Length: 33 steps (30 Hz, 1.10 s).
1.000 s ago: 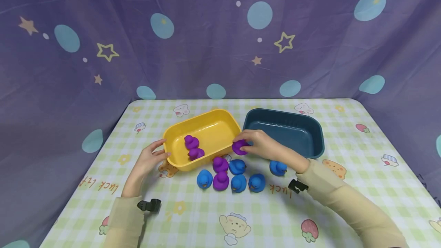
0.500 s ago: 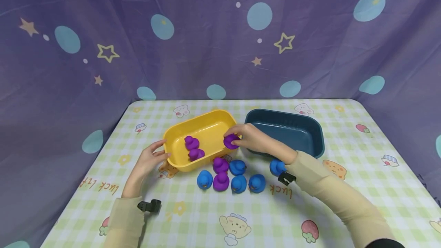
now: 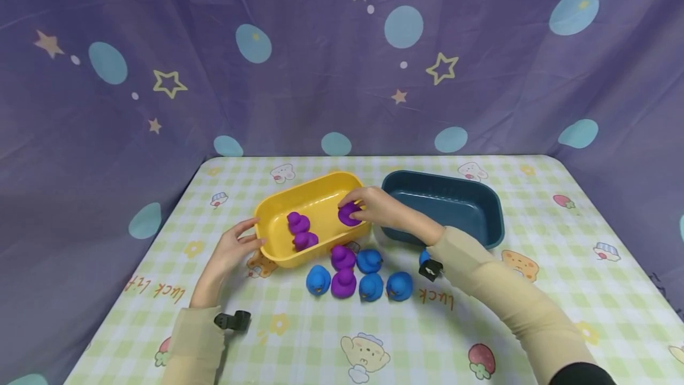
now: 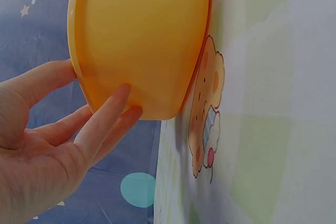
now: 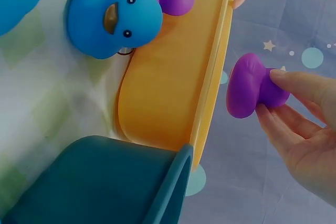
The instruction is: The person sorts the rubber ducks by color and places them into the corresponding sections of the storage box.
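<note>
My right hand (image 3: 378,207) pinches a purple rubber duck (image 3: 348,214) between thumb and fingertips. In the head view the duck overlaps the right end of the yellow basin (image 3: 326,210); the right wrist view shows the held duck (image 5: 244,87) up above the basin's rim (image 5: 212,51). Two purple ducks (image 3: 298,223) lie inside the basin, towards its left. With fingers nearly straight, my left hand (image 3: 230,248) touches the basin's left end; in the left wrist view its fingertips (image 4: 123,92) rest against the outer wall.
A dark teal basin (image 3: 449,202) stands to the right of the yellow one. In front of them sit two purple ducks (image 3: 343,283) among several blue ducks (image 3: 399,286), one partly hidden behind the right wrist's camera (image 3: 430,269). A checked cloth (image 3: 299,337) covers the table.
The right hand has carried the purple duck leftwards, from the gap between the basins to over the yellow basin's right end. The left hand stays at the basin's left end.
</note>
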{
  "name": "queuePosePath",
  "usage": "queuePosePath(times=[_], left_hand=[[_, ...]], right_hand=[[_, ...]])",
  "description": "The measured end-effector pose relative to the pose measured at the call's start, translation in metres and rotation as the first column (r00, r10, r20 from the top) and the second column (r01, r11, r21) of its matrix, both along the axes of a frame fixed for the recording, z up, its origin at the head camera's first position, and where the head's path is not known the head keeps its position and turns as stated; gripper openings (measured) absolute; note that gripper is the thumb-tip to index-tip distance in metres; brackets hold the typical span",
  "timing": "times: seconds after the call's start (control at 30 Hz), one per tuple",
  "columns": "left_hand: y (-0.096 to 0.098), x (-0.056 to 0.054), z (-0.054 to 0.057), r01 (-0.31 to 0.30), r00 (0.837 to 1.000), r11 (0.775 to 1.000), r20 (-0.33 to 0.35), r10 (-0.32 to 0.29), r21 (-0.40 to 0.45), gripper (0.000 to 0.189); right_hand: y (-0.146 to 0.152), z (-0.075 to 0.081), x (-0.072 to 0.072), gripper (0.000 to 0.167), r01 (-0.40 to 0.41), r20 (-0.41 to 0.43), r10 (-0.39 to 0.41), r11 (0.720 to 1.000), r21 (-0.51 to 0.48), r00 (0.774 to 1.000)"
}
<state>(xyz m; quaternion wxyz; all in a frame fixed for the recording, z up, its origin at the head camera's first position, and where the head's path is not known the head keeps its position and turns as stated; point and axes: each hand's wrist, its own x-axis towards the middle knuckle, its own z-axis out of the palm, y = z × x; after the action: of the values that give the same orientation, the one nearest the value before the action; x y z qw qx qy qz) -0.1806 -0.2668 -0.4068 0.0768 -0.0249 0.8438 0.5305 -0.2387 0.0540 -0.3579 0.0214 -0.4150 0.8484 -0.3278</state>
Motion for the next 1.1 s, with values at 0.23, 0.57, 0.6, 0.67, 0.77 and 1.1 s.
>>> queuePosePath(times=[0.23,0.57,0.6,0.67,0.77,1.1], left_hand=[[0.001,-0.001,0.000,0.004,1.000,1.000,-0.002,-0.004,-0.010,0.062],[0.003,0.000,0.003,0.009,1.000,1.000,0.002,-0.009,-0.008,0.062],[0.003,0.000,0.003,0.007,1.000,1.000,0.002,-0.007,-0.010,0.062],[0.003,0.000,0.003,0.004,1.000,1.000,0.002,-0.004,-0.015,0.063],[0.002,0.000,0.002,-0.009,1.000,1.000,0.005,0.009,-0.025,0.063],[0.001,0.000,0.000,-0.021,1.000,0.998,0.014,0.022,-0.054,0.062]], right_hand=[[-0.008,-0.002,-0.008,0.023,0.002,0.029,-0.002,1.000,0.013,1.000],[-0.022,-0.009,-0.021,0.023,-0.017,0.099,0.017,1.000,-0.002,0.995],[-0.023,-0.010,-0.022,0.024,-0.018,0.115,0.019,1.000,-0.004,0.993],[-0.026,-0.012,-0.025,0.024,-0.020,0.139,0.021,1.000,-0.005,0.990],[-0.031,-0.015,-0.031,0.024,-0.025,0.150,0.023,1.000,0.011,0.988],[-0.045,-0.021,-0.043,0.023,-0.008,0.185,-0.010,0.995,0.097,0.983]])
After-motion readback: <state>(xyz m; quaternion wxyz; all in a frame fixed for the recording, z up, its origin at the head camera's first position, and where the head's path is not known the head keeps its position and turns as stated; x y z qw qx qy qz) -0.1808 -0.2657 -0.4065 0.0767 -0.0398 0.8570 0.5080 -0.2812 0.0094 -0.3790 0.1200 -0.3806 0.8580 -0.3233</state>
